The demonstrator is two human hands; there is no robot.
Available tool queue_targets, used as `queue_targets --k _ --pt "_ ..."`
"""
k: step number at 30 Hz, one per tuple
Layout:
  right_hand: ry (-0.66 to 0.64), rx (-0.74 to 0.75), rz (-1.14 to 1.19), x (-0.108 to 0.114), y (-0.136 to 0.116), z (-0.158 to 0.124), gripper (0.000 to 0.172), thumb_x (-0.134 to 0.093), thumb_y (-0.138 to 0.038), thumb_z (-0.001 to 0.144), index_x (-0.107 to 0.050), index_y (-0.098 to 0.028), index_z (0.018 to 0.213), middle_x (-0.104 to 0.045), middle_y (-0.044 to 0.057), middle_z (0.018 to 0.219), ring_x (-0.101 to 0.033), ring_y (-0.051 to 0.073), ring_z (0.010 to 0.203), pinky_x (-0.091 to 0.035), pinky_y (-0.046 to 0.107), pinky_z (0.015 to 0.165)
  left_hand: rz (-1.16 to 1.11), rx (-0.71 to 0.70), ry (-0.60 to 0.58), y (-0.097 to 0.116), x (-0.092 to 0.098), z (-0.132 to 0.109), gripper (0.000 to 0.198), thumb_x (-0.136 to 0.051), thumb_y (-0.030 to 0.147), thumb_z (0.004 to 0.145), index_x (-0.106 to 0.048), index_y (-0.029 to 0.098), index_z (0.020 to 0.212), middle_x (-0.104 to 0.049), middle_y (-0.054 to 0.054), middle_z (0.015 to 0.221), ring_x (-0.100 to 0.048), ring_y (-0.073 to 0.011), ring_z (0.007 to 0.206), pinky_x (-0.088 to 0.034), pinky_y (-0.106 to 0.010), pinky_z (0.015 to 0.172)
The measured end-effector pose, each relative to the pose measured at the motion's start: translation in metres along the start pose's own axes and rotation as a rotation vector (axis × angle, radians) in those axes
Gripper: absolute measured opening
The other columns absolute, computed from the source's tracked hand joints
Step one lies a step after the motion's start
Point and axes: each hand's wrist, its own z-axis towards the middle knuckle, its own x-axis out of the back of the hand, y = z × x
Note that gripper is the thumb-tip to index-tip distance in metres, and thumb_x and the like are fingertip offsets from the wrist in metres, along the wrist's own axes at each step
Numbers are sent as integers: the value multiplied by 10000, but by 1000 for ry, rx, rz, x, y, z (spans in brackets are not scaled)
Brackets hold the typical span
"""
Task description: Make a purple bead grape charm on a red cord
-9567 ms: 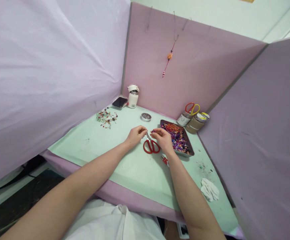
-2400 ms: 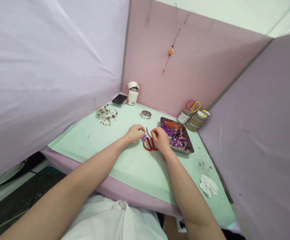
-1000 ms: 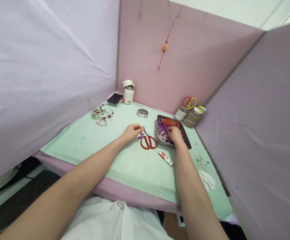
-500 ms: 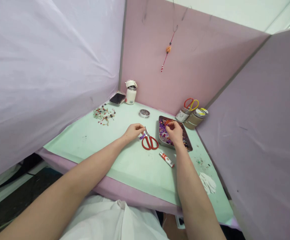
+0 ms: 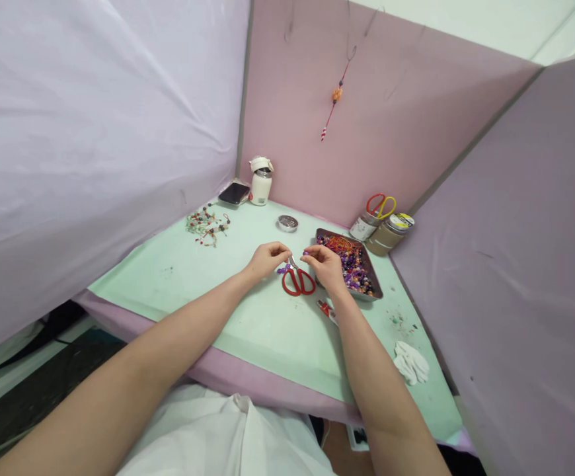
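Note:
My left hand (image 5: 269, 260) is closed in a pinch above the table, with a short strand of purple beads (image 5: 283, 269) hanging below its fingertips. The thread itself is too fine to make out. Facing it, a small gap away, my right hand (image 5: 325, 263) pinches a purple bead (image 5: 306, 252). Red-handled scissors (image 5: 298, 282) lie just under both hands, blades pointing away. To the right stands a metal tray (image 5: 377, 291) of mixed purple, dark and orange beads with orange-red thread at its back; my right hand partly covers its near left side.
A red lighter (image 5: 326, 309) lies partly under my right forearm. Farther back are a round tin (image 5: 287, 223), a white bottle (image 5: 261, 186), a phone (image 5: 234, 194), finished bead strands (image 5: 207, 227) and jars (image 5: 390, 235). White gloves (image 5: 411, 363) rest at right. A beaded cord (image 5: 336, 95) hangs behind.
My right hand has moved left out of the bead tray, bringing a purple bead close to my left hand. My left hand stays nearly in place.

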Motion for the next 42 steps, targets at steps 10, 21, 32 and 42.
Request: queue_targets --k 10,21,32,42 --pt "-54 26 -55 -2 -1 -3 253 -692 -381 665 -651 -182 817 -656 23 727 -571 155 640 -474 293 639 37 -38 -16 -4 -2 -1 196 -587 316 721 -644 129 742 -642 -19 664 -538 -116 613 -427 -246 620" --pt "-48 61 -103 -2 0 -2 266 -658 -407 694 -642 -179 829 -652 30 739 -568 156 643 -473 291 621 70 -19 -14 -2 -2 -2 184 -583 304 724 -646 132 740 -641 -14 661 -530 -114 605 -428 -243 618" --pt "-145 211 -290 -2 -4 -5 129 -650 -311 743 -652 -202 811 -598 21 766 -517 157 677 -428 300 668 -37 69 -143 -12 -3 1 184 -610 307 705 -620 128 748 -592 5 603 -510 -106 559 -407 -243 576" --pt "-241 330 -385 -4 -7 -7 41 -644 -235 774 -648 -203 798 -599 19 740 -532 172 742 -410 295 717 -162 182 -282 -14 -4 -1 341 -617 453 732 -609 113 752 -533 13 585 -431 -72 504 -346 -227 519"
